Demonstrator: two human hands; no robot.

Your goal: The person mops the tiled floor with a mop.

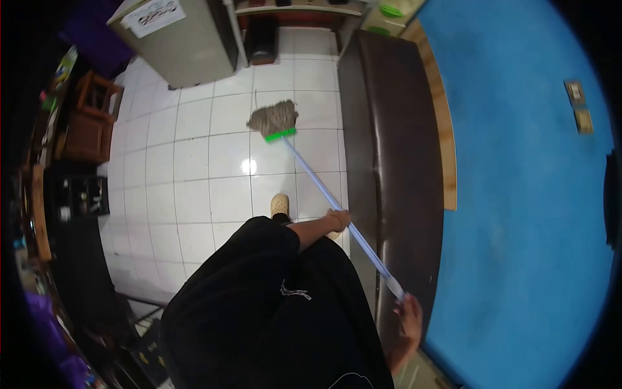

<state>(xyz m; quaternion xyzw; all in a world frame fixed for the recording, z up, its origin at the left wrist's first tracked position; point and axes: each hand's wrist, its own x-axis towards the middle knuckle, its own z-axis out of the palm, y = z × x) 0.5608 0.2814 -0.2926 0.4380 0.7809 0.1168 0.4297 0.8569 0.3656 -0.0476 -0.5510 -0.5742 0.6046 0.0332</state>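
Note:
A mop with a grey string head point(275, 118), a green clamp and a pale blue handle point(314, 178) slants across the view. Its head lies on the white tiled floor ahead of me. My left hand point(337, 220) is closed round the middle of the handle. At the handle's top end, beside the brown bench, my right hand point(408, 316) has its fingers curled about the tip. The strands are spread out, mostly beyond the green clamp.
A brown padded bench point(408, 149) runs along the right, against a blue wall point(518, 194). A grey cabinet point(188, 52) stands far left. Wooden furniture point(87, 133) and a black rack point(81, 198) line the left side. My beige clog point(280, 204) shows below.

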